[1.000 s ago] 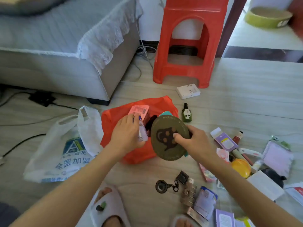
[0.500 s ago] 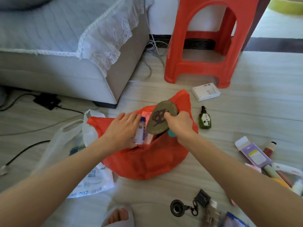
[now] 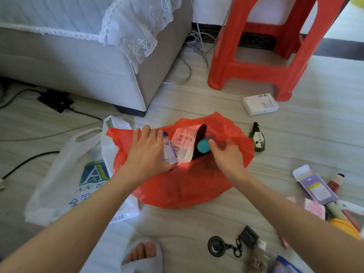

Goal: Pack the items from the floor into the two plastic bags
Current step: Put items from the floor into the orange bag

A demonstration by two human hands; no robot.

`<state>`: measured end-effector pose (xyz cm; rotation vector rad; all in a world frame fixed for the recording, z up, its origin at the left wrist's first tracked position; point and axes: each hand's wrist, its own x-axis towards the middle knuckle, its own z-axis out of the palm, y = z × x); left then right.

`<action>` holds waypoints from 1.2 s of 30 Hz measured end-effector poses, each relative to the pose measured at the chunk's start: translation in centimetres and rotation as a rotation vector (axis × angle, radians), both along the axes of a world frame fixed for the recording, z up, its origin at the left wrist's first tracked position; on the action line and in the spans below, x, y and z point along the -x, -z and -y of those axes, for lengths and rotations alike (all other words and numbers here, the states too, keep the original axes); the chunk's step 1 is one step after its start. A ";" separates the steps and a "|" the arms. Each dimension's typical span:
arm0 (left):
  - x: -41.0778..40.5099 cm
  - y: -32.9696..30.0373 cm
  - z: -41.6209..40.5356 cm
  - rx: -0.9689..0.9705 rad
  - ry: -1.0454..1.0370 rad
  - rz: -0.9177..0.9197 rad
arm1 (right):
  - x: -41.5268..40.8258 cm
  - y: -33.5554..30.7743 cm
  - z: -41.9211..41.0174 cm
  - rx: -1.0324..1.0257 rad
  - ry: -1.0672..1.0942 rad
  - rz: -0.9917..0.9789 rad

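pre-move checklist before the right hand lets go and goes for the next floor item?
1. Red bag mouth open: ok, left hand holds the rim.
2. Round dark disc inside the bag: ok, standing on edge in the mouth.
3. Right hand free of the teal item: cannot tell, fingertips at it.
4. Small purple-labelled bottle in the bag: cannot tell, left hand covers it.
5. Green bottle reachable: ok, beside the bag, apart.
6. White bag ready: not ok, lying flat.
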<state>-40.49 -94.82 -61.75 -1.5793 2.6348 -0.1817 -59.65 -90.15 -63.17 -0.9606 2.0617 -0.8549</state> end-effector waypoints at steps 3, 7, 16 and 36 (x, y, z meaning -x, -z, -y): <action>-1.1 0.5 -1.1 -0.018 -0.006 0.020 | 0.3 0.3 -0.9 0.125 0.004 -0.039; -1.9 1.8 -2.6 -0.056 0.007 0.010 | 1.5 -0.7 -1.7 0.230 0.111 -0.153; -1.8 2.3 -3.3 -0.150 0.146 -0.025 | 3.0 0.0 -1.7 0.308 -0.126 -0.529; 8.5 2.7 -0.4 -0.294 0.396 -0.176 | 5.5 -0.6 -4.8 0.411 0.105 -0.080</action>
